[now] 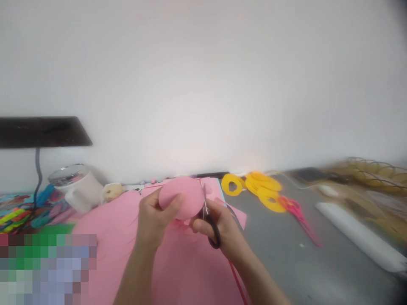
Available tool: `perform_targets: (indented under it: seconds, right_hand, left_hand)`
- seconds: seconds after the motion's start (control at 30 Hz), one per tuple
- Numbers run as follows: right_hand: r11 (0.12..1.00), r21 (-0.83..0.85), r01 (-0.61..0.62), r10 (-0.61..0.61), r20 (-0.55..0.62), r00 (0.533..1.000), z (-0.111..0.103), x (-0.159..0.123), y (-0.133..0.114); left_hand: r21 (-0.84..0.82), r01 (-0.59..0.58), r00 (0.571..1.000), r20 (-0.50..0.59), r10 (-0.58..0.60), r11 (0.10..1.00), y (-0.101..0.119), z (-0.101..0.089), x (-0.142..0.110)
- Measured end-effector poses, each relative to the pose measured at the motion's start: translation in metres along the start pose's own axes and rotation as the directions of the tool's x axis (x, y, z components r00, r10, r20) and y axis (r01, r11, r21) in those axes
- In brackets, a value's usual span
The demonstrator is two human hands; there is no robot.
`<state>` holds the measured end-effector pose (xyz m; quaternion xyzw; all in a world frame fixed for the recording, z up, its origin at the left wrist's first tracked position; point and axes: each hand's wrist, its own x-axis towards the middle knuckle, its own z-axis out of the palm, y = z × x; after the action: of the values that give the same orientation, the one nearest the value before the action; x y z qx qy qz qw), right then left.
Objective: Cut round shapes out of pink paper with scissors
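My left hand [151,218] grips a pink disc [181,197] above pink paper [108,228] on the table [270,254], as my right hand [219,224] holds black-handled scissors [212,232] at its edge.

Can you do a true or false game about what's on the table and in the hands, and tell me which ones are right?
1. The left hand holds the pink circle. True.
2. The right hand holds the pink scissors. False: the right hand holds the black scissors; the pink scissors lie on the table.
3. The rings are blue. False: the rings are yellow.
4. The mug is left of both hands. True.
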<state>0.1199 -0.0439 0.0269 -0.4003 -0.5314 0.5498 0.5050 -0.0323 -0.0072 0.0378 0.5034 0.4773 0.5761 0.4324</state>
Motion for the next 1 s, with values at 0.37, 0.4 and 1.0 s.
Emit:
perform_targets:
  seconds: [0.37,0.4,1.0]
  right_hand:
    - [0.997,0.065,-0.044,0.043,0.005,0.999,0.001,-0.001,0.004]
    - [0.997,0.063,-0.05,0.05,-0.003,0.999,0.001,-0.001,0.004]
    - [0.993,0.058,0.099,-0.069,-0.388,0.919,-0.002,0.003,0.008]
  left_hand:
    - [-0.208,-0.023,0.981,-0.194,-0.018,0.978,0.003,0.009,0.0]
    - [-0.211,-0.021,0.98,-0.198,-0.022,0.977,0.004,0.009,0.0]
    - [0.108,0.135,0.971,0.186,-0.153,0.985,0.014,0.017,-0.012]
